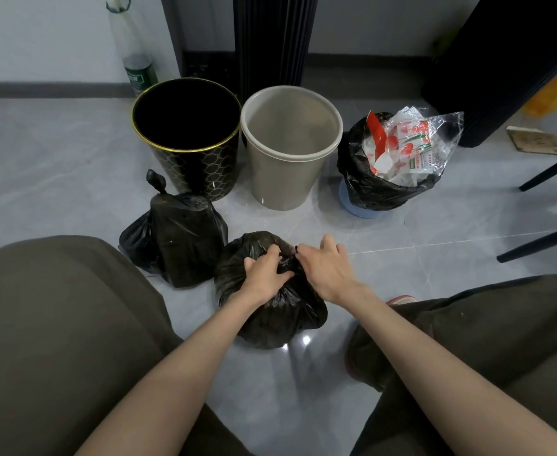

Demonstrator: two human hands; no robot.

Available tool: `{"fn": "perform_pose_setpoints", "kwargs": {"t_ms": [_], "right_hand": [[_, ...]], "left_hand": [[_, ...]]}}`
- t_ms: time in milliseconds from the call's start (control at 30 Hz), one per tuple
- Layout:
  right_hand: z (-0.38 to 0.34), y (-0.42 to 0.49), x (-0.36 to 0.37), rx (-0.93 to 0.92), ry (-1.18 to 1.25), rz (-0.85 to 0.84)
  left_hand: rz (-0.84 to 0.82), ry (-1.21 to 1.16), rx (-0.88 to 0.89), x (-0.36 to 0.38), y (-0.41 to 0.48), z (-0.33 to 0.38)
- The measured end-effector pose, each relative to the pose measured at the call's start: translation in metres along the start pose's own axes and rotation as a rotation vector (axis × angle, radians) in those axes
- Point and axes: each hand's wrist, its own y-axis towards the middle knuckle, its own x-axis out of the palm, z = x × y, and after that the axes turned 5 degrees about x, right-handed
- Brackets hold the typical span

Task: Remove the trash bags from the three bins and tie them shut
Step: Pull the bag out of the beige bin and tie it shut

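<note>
Between the person's knees on the grey tiled floor (pixel 402 232), in the head view, sits a full black bag (pixel 270 320). The left hand (pixel 264 273) grips the gathered plastic at its top, fingers curled into it. The right hand (pixel 326 268) pinches the same plastic just beside it, and the fingertips of the two hands nearly meet. A knotted bag (pixel 185 238) rests against the black bag's left side, its tied neck sticking up. Behind them three bins stand in a row. At left is a black bin (pixel 201 172) with a gold rim, and in the middle a beige bin (pixel 283 182) showing its bare inside. At right is a blue bin (pixel 362 210) whose liner bag (pixel 366 185) hangs open, stuffed with clear packaging (pixel 415 143) printed in red. A plastic bottle (pixel 140 74) stands by the wall behind the black bin.
</note>
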Motion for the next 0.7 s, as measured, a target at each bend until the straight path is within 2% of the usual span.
{"fn": "perform_pose_setpoints", "kwargs": {"t_ms": [67, 133, 367, 533, 600, 700], "right_hand": [[0.0, -0.005, 0.001, -0.172, -0.255, 0.138], [-0.001, -0.006, 0.002, -0.267, -0.414, 0.244], [0.011, 0.003, -0.012, -0.567, -0.558, 0.447], [0.016, 0.005, -0.025, -0.614, -0.624, 0.448], [0.014, 0.005, -0.031, -0.599, -0.531, 0.397], [0.007, 0.003, -0.038, -0.502, -0.305, 0.211]], "left_hand": [[0.015, -0.022, -0.01, -0.001, 0.001, 0.002], [0.03, -0.005, 0.001, -0.002, 0.003, 0.003], [0.06, -0.065, -0.081, -0.008, 0.008, 0.003], [0.026, -0.18, -0.186, -0.009, 0.015, 0.001], [-0.003, -0.243, -0.212, -0.009, 0.015, 0.002], [-0.051, -0.248, -0.212, -0.009, 0.009, -0.002]]}}
